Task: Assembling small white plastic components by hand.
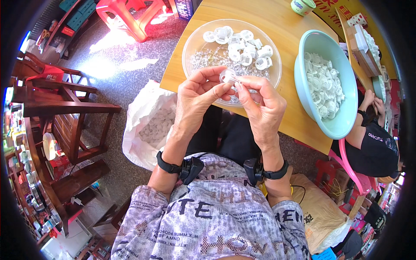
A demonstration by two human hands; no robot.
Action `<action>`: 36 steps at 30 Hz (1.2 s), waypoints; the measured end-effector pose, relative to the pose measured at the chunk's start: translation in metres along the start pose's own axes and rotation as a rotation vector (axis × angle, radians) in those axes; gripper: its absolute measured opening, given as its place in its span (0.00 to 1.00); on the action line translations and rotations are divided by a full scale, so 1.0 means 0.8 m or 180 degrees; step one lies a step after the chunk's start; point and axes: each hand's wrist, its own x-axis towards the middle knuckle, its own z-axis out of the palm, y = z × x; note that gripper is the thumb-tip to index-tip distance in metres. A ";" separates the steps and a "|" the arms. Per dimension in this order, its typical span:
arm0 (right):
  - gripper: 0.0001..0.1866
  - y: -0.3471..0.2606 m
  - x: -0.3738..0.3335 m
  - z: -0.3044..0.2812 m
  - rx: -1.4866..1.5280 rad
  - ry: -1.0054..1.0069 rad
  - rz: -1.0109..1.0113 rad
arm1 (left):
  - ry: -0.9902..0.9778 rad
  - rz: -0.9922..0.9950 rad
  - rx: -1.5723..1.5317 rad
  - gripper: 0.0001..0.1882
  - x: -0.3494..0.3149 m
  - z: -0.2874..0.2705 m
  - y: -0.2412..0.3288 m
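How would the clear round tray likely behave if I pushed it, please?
The clear round tray would probably slide rather than roll, sitting flat on the table. Its white pieces might shift, as they lie loosely heaped. Pushed toward the person, it could tip, being near the edge.

Strong light burns white patches into the speckled grey stone floor (130, 82) at ten o'clock and glares around the glossy red plastic stool (138, 30) at eleven o'clock. The bare left hand (197, 89) and bare right hand (265, 99) look sharp; toward the black circular rim, straight edges bow and details smear.
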 end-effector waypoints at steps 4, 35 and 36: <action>0.04 -0.001 0.000 -0.001 0.0043 0.0024 -0.0026 | -0.0021 0.0002 0.0077 0.20 0.000 0.001 0.001; 0.04 -0.006 -0.006 -0.008 0.0976 -0.0084 0.0976 | -0.0323 0.0643 0.0340 0.15 0.001 -0.007 -0.012; 0.05 -0.003 -0.007 -0.010 0.0997 -0.0117 0.1029 | -0.0322 0.0642 0.0339 0.15 0.001 -0.007 -0.012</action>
